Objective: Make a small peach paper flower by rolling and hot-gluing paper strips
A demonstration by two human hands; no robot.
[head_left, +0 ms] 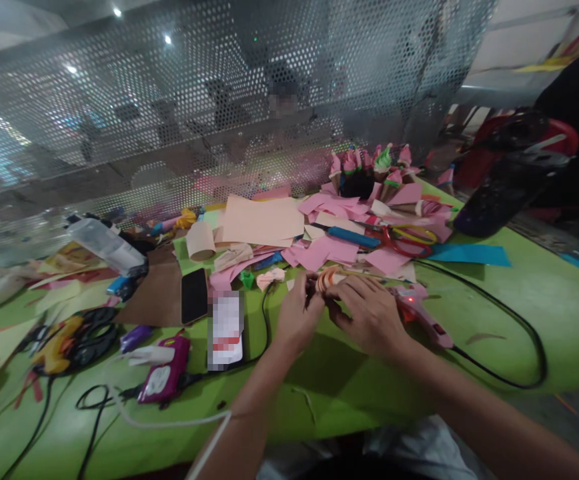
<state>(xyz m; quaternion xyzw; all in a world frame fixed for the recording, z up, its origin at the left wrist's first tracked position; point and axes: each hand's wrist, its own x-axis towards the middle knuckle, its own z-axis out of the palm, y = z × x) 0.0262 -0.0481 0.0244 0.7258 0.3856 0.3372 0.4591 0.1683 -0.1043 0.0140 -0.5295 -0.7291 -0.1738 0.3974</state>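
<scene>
Between my two hands is a small orange-and-white striped paper piece point(328, 277), partly covered by the fingers. My left hand point(300, 312) pinches its left end, fingers curled. My right hand point(369, 312) is closed around its right side, thumb and fingertips near the left fingertips. Just right of my right hand lies a pink glue gun point(427, 317) with a red light lit. Behind the hands are scattered pink paper scraps point(319, 250), a blue-handled tool point(353, 237) and red-handled scissors point(403, 247). A small green folded piece point(246, 280) lies to the left.
A phone point(195, 297) and a second phone with a lit screen point(227, 330) lie left. Further left are a purple power strip point(165, 370), cables and a yellow glue gun point(58, 343). Paper ice-cream cones point(383, 159) stand at the back, before a perforated metal screen point(249, 87). A dark bottle point(499, 183) stands right.
</scene>
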